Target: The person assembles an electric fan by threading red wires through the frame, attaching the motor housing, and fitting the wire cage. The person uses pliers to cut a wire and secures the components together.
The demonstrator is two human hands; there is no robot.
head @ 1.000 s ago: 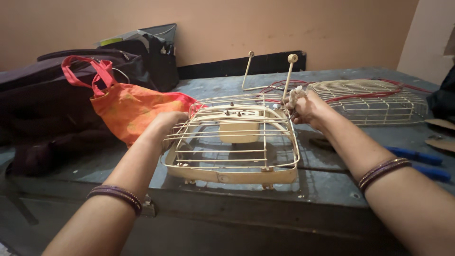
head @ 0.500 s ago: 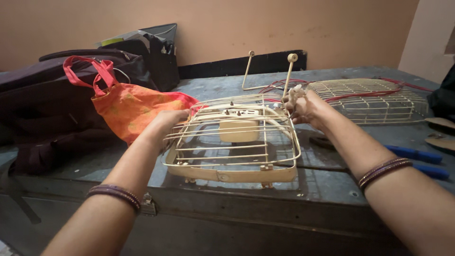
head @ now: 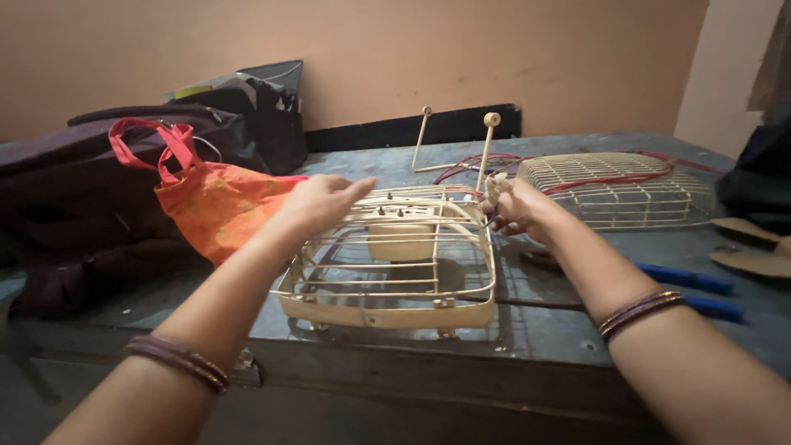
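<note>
Peach-orange plastered wall [head: 494,49] behind, faint smudges; paler wall section [head: 725,74] at right corner. Black strip [head: 412,129] along wall base. Grey-blue worn metal tabletop [head: 577,330], scuffed, thick front edge in shadow. Dark bags [head: 74,189] piled on left, orange cloth bag [head: 222,206] with red handles against them. Dim, warm indoor light, soft shadows
</note>
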